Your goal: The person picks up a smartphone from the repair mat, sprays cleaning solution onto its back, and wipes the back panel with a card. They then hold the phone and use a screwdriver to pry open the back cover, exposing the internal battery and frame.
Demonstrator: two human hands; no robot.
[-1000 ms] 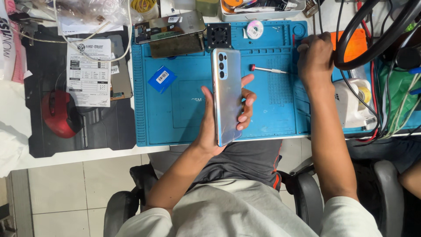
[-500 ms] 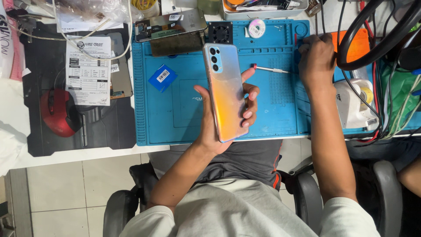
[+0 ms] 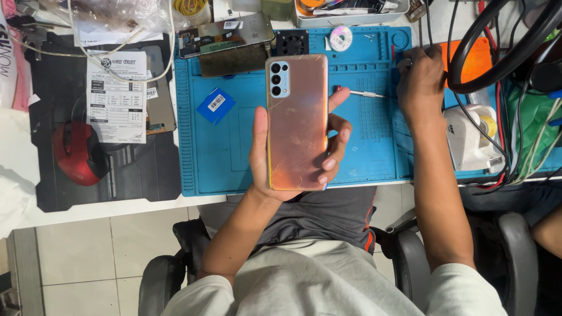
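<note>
Left-hand grip [image 3: 275,169] wraps a smartphone [image 3: 297,120], back cover up, thumb on one edge, fingertips [image 3: 333,153] on the other, mid-frame over the blue repair mat [image 3: 234,146]. Right hand [image 3: 420,73], upper right, rests curled by cables; can't tell if it's pinching anything. Risk: phone held by edges only, could slip & hit the desk [image 3: 117,205] or the screwdriver [image 3: 357,92]. Desk cluttered w/ red mouse [image 3: 76,153], paperwork, parts; tiled floor below.

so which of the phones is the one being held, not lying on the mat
The phone with the shiny pinkish-orange back, camera cluster at its top left, gripped upright in the left hand. The other device, the opened phone, lies flat at the blue mat's top edge, untouched.
</note>
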